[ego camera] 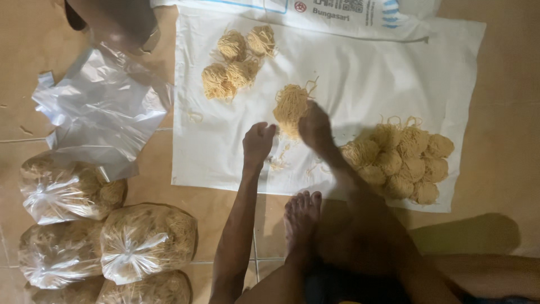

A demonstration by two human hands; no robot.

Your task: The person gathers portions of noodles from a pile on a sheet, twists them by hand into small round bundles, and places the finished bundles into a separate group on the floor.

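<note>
My left hand [257, 143] rests on a white cloth sheet [365, 73], fingers curled loosely, with nothing seen in it. My right hand [315, 128] lies against a loose bundle of dry yellow noodles [290, 104] in the middle of the sheet, fingers on its lower right side. A small group of noodle nests [235, 62] lies at the sheet's far left. A larger pile of nests [400, 160] sits to the right of my right arm. Loose noodle crumbs [278, 163] lie between my hands.
Several tied clear bags of noodles [107, 236] lie on the tiled floor at lower left. Empty clear plastic bags [104, 107] lie above them. My bare foot [301, 217] rests at the sheet's near edge. A printed white sack [337, 11] lies at the top.
</note>
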